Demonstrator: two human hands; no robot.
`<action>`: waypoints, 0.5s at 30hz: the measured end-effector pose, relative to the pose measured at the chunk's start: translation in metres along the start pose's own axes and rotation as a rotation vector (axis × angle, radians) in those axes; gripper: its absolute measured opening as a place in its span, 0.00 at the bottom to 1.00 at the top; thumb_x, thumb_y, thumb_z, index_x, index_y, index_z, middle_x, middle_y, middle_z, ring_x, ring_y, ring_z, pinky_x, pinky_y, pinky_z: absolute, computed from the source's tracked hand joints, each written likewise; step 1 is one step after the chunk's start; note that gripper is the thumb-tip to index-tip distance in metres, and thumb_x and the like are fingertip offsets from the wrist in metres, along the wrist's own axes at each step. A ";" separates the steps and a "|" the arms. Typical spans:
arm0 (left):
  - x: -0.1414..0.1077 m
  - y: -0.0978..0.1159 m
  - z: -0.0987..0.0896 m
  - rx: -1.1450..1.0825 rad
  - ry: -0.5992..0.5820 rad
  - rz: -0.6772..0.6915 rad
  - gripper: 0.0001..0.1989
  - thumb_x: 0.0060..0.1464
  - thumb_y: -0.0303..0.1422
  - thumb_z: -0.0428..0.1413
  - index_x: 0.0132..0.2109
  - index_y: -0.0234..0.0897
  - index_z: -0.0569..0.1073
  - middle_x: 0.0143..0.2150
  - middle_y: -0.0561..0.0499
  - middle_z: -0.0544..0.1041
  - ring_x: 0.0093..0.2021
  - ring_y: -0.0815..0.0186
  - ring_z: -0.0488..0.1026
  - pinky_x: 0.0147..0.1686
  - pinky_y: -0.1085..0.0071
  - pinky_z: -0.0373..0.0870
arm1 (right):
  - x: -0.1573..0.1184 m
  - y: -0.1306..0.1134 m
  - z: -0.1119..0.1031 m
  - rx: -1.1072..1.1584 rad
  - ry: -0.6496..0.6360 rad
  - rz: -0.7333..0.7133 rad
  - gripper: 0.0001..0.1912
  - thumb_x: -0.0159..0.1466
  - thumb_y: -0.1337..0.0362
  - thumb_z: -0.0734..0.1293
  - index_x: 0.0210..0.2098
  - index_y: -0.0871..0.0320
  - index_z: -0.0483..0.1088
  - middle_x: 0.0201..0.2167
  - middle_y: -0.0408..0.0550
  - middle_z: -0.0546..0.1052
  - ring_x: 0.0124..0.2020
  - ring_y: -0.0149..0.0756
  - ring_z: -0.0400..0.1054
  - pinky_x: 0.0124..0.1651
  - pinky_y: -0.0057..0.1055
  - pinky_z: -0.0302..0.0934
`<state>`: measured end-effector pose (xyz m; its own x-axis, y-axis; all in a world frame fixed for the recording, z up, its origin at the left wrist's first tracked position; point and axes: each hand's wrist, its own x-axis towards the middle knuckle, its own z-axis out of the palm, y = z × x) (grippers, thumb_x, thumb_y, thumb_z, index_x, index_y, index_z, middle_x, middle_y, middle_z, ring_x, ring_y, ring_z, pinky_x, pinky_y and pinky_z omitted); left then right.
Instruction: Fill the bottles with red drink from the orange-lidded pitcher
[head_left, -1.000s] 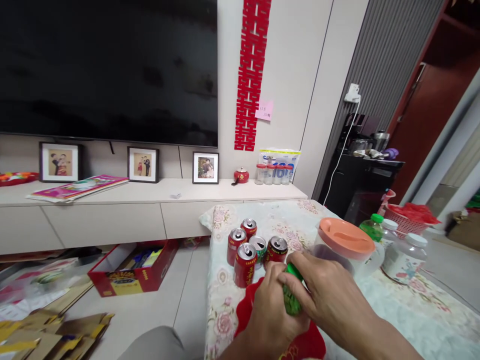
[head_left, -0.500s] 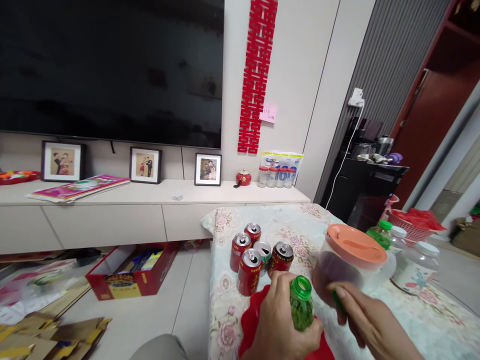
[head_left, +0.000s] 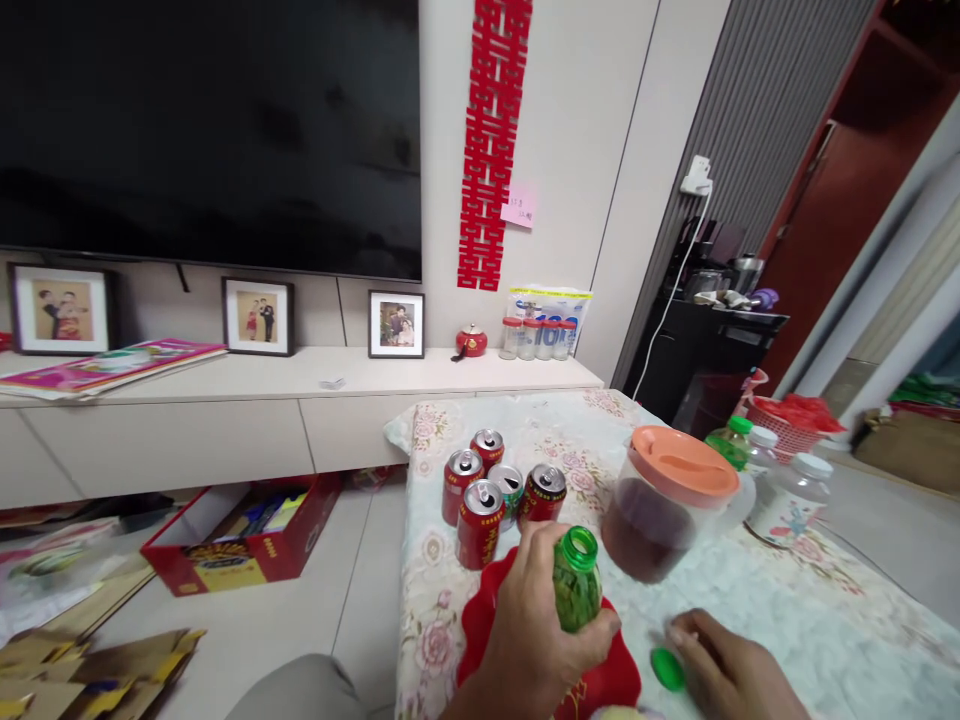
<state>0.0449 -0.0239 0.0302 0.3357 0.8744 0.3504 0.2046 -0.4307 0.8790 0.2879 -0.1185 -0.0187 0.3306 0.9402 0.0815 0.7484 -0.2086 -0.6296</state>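
My left hand (head_left: 536,620) is wrapped round an uncapped green bottle (head_left: 577,585), held upright over a red scalloped tray (head_left: 619,665). A green cap (head_left: 667,669) lies on the flowered tablecloth. Just right of it is my right hand (head_left: 727,665), its fingers curled near the cap; whether anything is under them is hidden. Several opened drink cans (head_left: 480,525) stand close together beyond my left hand. A pitcher (head_left: 651,520) of dark liquid with an orange lid (head_left: 684,462) stands beyond my right hand.
Lidded jars (head_left: 791,500) and a green-capped bottle (head_left: 731,443) stand right of the pitcher. A pink basket (head_left: 787,435) is behind them. On the floor at left sit a red box (head_left: 232,540) and flattened cardboard (head_left: 97,675). A low white cabinet (head_left: 360,430) runs along the wall.
My right hand has come down to the tablecloth, and the green cap it held now lies there. My left hand still holds the bottle. The view has shifted slightly right.
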 end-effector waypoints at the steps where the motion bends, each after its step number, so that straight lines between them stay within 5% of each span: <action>1: 0.000 -0.001 0.000 -0.003 0.000 0.006 0.28 0.39 0.30 0.62 0.51 0.43 0.68 0.48 0.47 0.74 0.50 0.53 0.74 0.52 0.56 0.73 | 0.001 0.002 -0.009 0.043 0.036 0.043 0.25 0.63 0.40 0.60 0.30 0.53 0.76 0.29 0.47 0.82 0.30 0.43 0.77 0.35 0.32 0.71; 4: -0.001 -0.005 -0.001 -0.007 -0.009 0.016 0.29 0.39 0.29 0.63 0.51 0.43 0.69 0.49 0.47 0.75 0.51 0.52 0.75 0.53 0.56 0.73 | 0.007 0.011 -0.036 0.184 0.260 0.211 0.31 0.57 0.35 0.64 0.38 0.57 0.78 0.29 0.50 0.81 0.26 0.43 0.74 0.29 0.35 0.71; 8: -0.001 -0.011 0.000 0.006 -0.005 0.031 0.32 0.39 0.30 0.64 0.54 0.43 0.68 0.51 0.45 0.75 0.53 0.51 0.75 0.54 0.55 0.74 | 0.022 0.022 -0.057 0.455 0.514 0.264 0.37 0.53 0.37 0.70 0.50 0.59 0.76 0.50 0.57 0.80 0.45 0.53 0.77 0.40 0.40 0.75; 15: -0.001 -0.015 0.003 0.022 0.045 0.054 0.32 0.39 0.31 0.63 0.55 0.40 0.69 0.52 0.43 0.76 0.54 0.50 0.76 0.55 0.53 0.74 | 0.066 0.024 -0.056 0.786 0.568 0.154 0.28 0.55 0.43 0.73 0.47 0.56 0.76 0.55 0.54 0.77 0.55 0.51 0.71 0.49 0.40 0.72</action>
<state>0.0442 -0.0190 0.0155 0.3051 0.8585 0.4121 0.2076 -0.4823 0.8511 0.3599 -0.0765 0.0155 0.7739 0.6057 0.1848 0.1455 0.1140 -0.9828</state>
